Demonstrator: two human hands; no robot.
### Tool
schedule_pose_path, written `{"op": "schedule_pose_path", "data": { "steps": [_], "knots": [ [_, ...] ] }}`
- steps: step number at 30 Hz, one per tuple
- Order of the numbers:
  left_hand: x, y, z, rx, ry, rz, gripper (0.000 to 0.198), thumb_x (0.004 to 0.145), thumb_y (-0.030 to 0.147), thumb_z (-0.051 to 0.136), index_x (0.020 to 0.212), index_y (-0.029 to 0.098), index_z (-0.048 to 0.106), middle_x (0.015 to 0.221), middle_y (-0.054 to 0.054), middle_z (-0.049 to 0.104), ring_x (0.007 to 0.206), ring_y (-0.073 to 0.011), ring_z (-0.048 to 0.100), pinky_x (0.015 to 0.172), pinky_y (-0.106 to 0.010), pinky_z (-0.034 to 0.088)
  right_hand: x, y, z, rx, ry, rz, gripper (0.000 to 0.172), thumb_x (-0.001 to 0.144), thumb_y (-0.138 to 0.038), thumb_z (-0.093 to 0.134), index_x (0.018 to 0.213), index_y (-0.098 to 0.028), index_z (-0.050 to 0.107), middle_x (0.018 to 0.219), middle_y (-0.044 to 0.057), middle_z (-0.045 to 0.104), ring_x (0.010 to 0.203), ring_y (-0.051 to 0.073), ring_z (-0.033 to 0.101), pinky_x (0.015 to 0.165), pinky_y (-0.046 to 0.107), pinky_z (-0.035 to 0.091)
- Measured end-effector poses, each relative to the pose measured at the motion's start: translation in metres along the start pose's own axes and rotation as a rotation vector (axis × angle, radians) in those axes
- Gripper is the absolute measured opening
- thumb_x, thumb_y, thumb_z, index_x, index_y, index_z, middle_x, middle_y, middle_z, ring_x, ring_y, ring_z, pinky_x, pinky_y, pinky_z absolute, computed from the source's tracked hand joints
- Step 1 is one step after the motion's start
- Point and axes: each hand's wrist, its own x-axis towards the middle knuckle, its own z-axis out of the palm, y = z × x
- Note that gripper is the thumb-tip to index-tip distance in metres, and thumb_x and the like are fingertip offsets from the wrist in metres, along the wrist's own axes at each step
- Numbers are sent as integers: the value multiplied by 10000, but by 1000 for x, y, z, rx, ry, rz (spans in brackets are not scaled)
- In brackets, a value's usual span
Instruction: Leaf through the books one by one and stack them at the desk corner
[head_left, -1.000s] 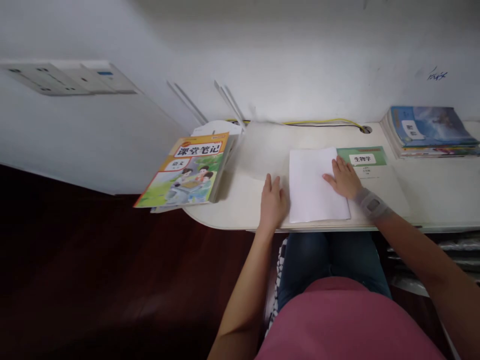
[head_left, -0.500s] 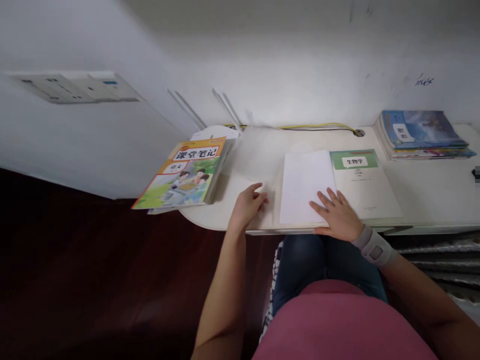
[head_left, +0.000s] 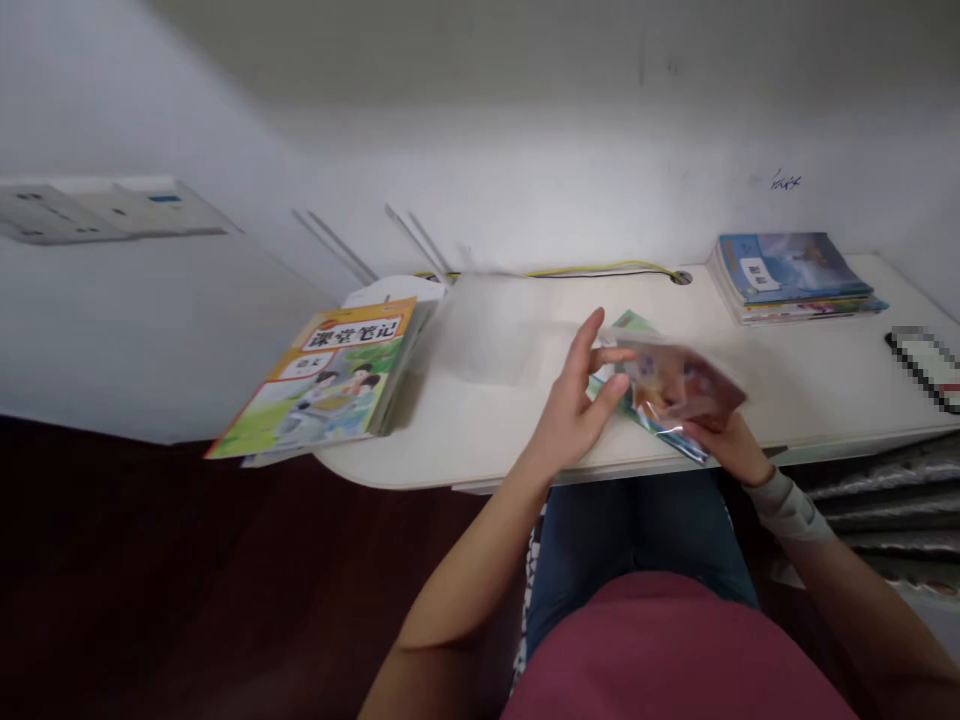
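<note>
A green textbook [head_left: 671, 395] is lifted off the white desk [head_left: 487, 430], tilted and blurred by motion, its cover shiny. My right hand [head_left: 724, 445] grips it from below at its near edge. My left hand [head_left: 574, 405] is at the book's left edge with fingers spread, thumb and fingertips touching it. The white sheet seen earlier is not visible.
A colourful workbook [head_left: 322, 385] lies on a pile overhanging the desk's left end. A stack of books [head_left: 787, 275] sits at the back right. A yellow cable [head_left: 600, 268] runs along the wall. A pixelated dark object [head_left: 930, 365] lies at the far right.
Both hands left the flat sheet and book. The book has been picked up and is swinging in the air between my hands. The view shifted left.
</note>
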Motion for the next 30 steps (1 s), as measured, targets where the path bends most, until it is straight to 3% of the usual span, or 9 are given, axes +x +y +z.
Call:
{"op": "schedule_pose_path", "data": {
  "steps": [5, 7, 10, 14, 16, 19, 22, 25, 30],
  "knots": [
    [33, -71, 44, 573, -42, -27, 773, 902, 554, 404, 1501, 127, 167, 1553, -209, 235, 1448, -358, 151, 1139, -595, 146, 14, 12, -38, 472, 35, 338, 405, 766, -515, 644, 1023, -203, 667, 949, 51, 740, 826, 235, 699, 745, 403, 573],
    [42, -93, 51, 649, -98, -120, 775, 901, 550, 408, 1497, 107, 188, 1565, -231, 168, 1445, -398, 118, 1112, -634, 164, 21, 19, -46, 485, 124, 367, 437, 737, -531, 659, 1020, -199, 646, 915, 39, 732, 804, 229, 687, 698, 376, 567],
    [48, -112, 54, 593, -193, -214, 838, 878, 519, 474, 1493, 46, 157, 1536, -304, 171, 1417, -401, 230, 1073, -585, 295, 34, 34, -57, 169, 298, 366, 385, 697, -533, 676, 852, -184, 630, 738, 26, 696, 693, 206, 644, 596, 318, 521],
    [52, -120, 43, 425, -133, -266, 912, 819, 448, 586, 1504, 78, 113, 1506, -276, 284, 1303, -325, 451, 1017, -457, 415, 52, 55, -74, -183, 427, 333, 356, 774, -543, 555, 683, -199, 553, 507, -15, 553, 520, 154, 529, 502, 272, 422],
    [56, -120, 35, 353, -78, -384, 891, 821, 461, 579, 1505, 114, 126, 1434, -241, 422, 1084, -269, 616, 911, -407, 485, 61, 63, -81, -177, 432, 311, 368, 806, -541, 487, 727, -192, 572, 543, -3, 579, 529, 154, 536, 500, 267, 417],
    [66, -122, 24, 311, -127, -530, 682, 876, 516, 474, 1419, 121, 352, 1161, -158, 652, 880, -215, 667, 808, -344, 503, 74, 72, -88, -181, 409, 302, 360, 800, -512, 495, 803, -169, 608, 700, 46, 669, 625, 171, 597, 557, 273, 454],
    [76, -125, 22, 416, -213, -530, 497, 908, 489, 416, 1243, 146, 549, 978, -102, 707, 897, -214, 659, 809, -315, 486, 86, 77, -94, -226, 400, 320, 361, 798, -475, 514, 850, -139, 633, 764, 76, 692, 680, 181, 617, 613, 288, 479],
    [81, -128, 27, 510, -264, -532, 409, 879, 417, 483, 1207, 192, 578, 922, -78, 713, 898, -237, 656, 819, -340, 484, 93, 81, -99, -290, 395, 344, 408, 828, -421, 481, 1022, -95, 629, 761, 80, 691, 682, 191, 617, 648, 317, 496],
    [83, -128, 44, 691, -149, -368, 548, 881, 313, 462, 1403, 160, 401, 1293, -178, 564, 1170, -295, 553, 928, -412, 464, 94, 80, -94, -480, 388, 337, 456, 805, -258, 513, 1228, -93, 550, 1051, 170, 660, 962, 282, 605, 877, 425, 457]
  ]
}}
